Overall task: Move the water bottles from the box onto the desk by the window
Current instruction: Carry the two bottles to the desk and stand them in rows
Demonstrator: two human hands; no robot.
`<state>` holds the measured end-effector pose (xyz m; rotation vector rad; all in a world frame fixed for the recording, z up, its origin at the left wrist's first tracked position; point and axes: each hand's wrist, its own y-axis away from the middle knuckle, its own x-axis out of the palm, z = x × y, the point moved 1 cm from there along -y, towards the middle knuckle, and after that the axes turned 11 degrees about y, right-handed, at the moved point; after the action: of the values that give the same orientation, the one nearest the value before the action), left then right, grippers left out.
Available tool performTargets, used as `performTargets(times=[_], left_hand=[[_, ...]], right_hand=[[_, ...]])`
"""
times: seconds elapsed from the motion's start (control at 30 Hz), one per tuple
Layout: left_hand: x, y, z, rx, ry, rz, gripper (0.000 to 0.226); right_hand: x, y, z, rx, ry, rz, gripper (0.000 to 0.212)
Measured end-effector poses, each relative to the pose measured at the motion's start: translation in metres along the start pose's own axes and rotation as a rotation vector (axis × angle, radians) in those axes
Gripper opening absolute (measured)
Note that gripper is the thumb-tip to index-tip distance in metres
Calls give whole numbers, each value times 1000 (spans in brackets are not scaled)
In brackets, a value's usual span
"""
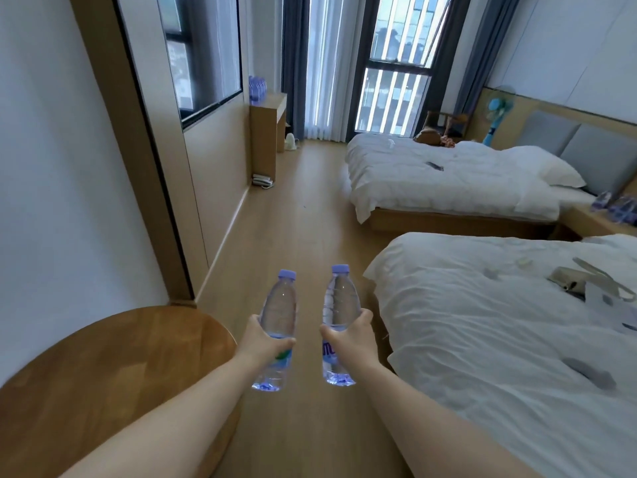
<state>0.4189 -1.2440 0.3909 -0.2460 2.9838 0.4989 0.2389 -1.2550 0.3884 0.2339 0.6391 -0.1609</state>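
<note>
Water bottles are being carried upright above the wooden floor (275, 236), one in each hand: the left hand (263, 341) is gripping the left bottle (277, 326) around its middle, and the right hand (350, 334) is gripping the right bottle (339, 315) likewise. More bottles (256, 87) are standing on the far tabletop (272, 101) beside the window (396, 63). Two beds (482, 305) are lying to the right.

A wooden worktop (272, 101) is standing by the window, carrying a cluster of water bottles (257, 87). A telephone (262, 181) and a white kettle (290, 142) are sitting on the wooden floor (296, 215) nearby.
</note>
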Motion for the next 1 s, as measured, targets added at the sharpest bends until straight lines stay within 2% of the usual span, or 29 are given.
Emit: performTargets(times=[0.1, 0.2, 0.4, 0.73, 0.83, 1.0], left_hand=[[-5, -75, -29, -16, -21, 16, 66], [1, -137, -63, -11, -29, 4, 62], [42, -265, -105, 1, -37, -26, 57], [141, -495, -170, -29, -18, -191, 56], [152, -551, -194, -44, -35, -224, 57], [160, -655, -226, -69, -32, -282, 58]], right_hand=[[4, -67, 28, 26, 4, -15, 61], [6, -132, 50, 36, -6, -32, 60], [14, -264, 72, 49, -8, -22, 59], [-2, -523, 96, -3, 115, 35, 64], [-5, -592, 121, -6, 110, 58, 68], [12, -698, 159, -40, 125, 96, 59]])
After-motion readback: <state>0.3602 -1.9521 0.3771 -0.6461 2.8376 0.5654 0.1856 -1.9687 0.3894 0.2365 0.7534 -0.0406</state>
